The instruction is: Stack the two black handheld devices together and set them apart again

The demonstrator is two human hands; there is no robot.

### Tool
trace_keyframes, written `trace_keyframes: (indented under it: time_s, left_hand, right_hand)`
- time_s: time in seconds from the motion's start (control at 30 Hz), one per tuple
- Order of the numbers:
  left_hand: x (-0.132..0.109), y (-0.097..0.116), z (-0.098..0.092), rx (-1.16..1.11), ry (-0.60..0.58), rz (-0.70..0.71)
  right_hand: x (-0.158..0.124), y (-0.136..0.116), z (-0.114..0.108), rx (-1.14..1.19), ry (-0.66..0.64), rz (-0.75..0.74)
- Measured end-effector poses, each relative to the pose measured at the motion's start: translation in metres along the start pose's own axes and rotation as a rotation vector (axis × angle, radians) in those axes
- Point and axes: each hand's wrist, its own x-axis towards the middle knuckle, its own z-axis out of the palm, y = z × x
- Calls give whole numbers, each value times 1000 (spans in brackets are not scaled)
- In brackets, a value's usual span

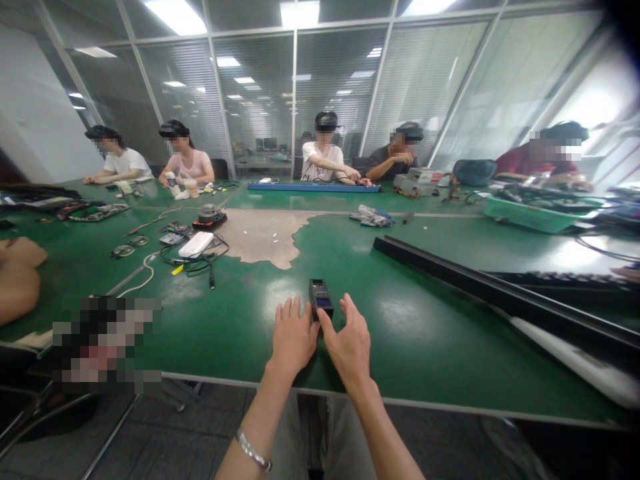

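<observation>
A small black box-shaped device (321, 297) with a dark bluish screen and a row of small buttons lies on the green table (400, 373) in front of me. Along its left side my left hand (294, 335) rests palm down, fingers stretched out, its thumb close to the device's near corner. To the right, my right hand (349, 340) is held on edge with fingers extended and apart. Its thumb tip is at the near end of the device, seemingly touching it. Neither hand wraps round the device.
A long black rail (450, 273) and a white bar (570, 353) lie to the right. White adapter (196, 245), cables and electronic parts sit left of the bare patch (265, 233). Gloves (371, 216), a blue bar (315, 188) and a green basket (535, 217) stand farther off. Several people sit around.
</observation>
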Motion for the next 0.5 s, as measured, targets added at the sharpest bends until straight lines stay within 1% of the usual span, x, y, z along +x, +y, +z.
trace_keyframes:
  time_s: [0.1,0.23,0.5]
  left_hand:
    - [1,0,2,9,-13,-1]
    - [2,-1,5,23,-28,3]
    - [2,-2,5,32,-43,14]
  right_hand:
    - [1,0,4,-6,-61,37]
    - [2,-6,9,-49,-127,98]
    - [5,-15,13,-129,-130,105]
